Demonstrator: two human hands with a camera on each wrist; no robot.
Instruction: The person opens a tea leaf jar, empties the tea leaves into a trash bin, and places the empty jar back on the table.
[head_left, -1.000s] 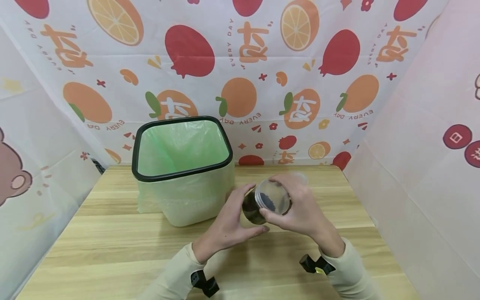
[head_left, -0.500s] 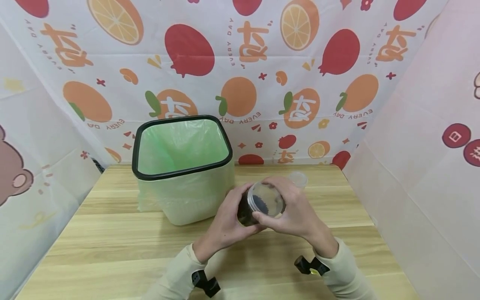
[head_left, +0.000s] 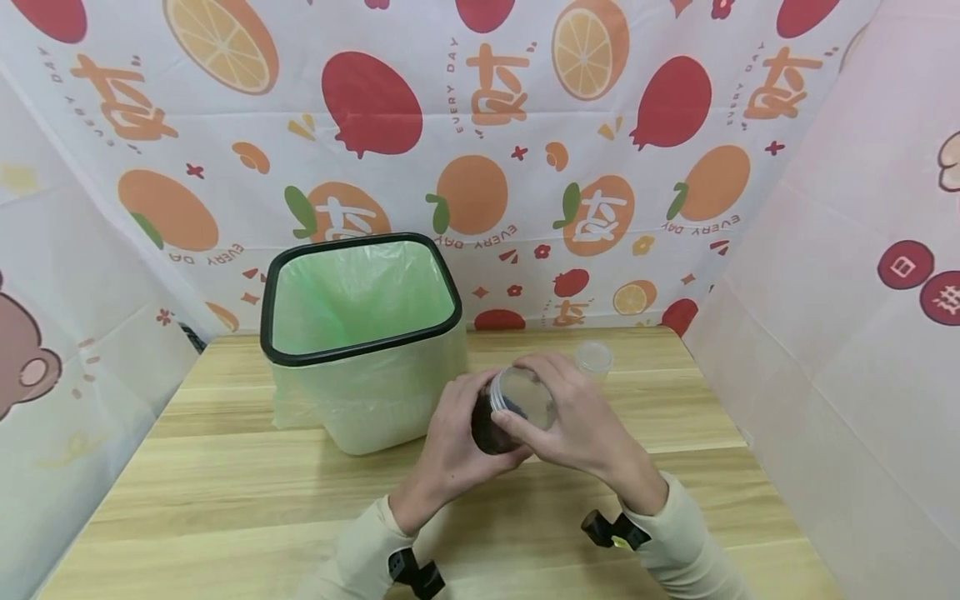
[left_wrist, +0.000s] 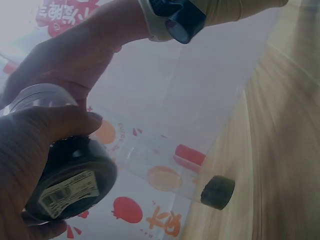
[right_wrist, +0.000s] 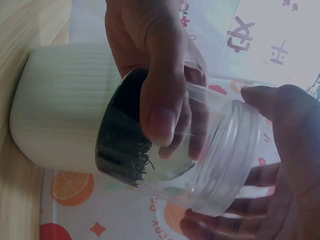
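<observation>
A clear jar [head_left: 491,425] with dark, dry shreds like tea leaves at its bottom is held tilted above the table. My left hand [head_left: 453,446] grips its body, the thumb lying along the near side. Around the clear screw lid [head_left: 528,396] curl the thumb and fingers of my right hand [head_left: 581,421]. In the left wrist view the jar's base carries a pale barcode label [left_wrist: 70,192]. The shreds [right_wrist: 122,132] lie toward the base in the right wrist view, with the upper part see-through. My right hand hides part of the lid in the head view.
A pale bin [head_left: 397,408] with a green liner and black rim stands left of my hands. Behind my right hand stands a second clear jar [head_left: 594,358], dark contents [left_wrist: 218,192] at its bottom. Printed cloth [head_left: 480,283] encloses the wooden table [head_left: 247,508].
Both hands and the jar have shifted slightly left. My left thumb, apart from the jar at first, has closed against it. More of the second jar shows past my right hand.
</observation>
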